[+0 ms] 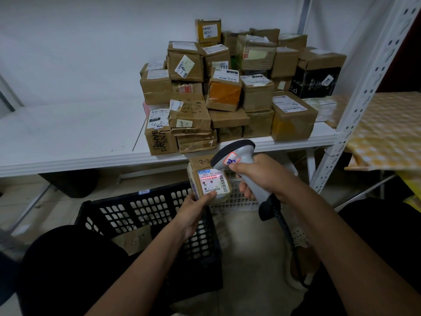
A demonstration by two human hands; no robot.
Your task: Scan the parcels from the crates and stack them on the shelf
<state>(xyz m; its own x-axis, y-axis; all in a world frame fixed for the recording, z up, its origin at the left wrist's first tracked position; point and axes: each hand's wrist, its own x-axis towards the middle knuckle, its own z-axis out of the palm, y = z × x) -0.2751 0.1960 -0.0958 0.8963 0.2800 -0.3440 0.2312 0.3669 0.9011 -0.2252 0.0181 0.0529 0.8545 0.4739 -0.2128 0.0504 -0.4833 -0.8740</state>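
White shelf (68, 142) against a white wall bore stacked parcels (227, 87); our left hand (193, 210) gripped a parcel (210, 179), our right hand (257, 176) gripped the scanner (237, 156) above a black crate (145, 208).

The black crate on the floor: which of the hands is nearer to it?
Left. The left hand holds a parcel just above the black crate; the right hand grips the scanner farther right.

Dim indoor light, cool and flat; the wall and shelf (68, 133) were brightest, the floor and black crate (145, 224) sank into shadow. Red scanner line glowed sharply across the parcel (210, 181) label. Wide-angle bending curved the shelf edge and leaned the upright post (364, 87). Right margin smeared soft; the lower corners went near black and lost detail.
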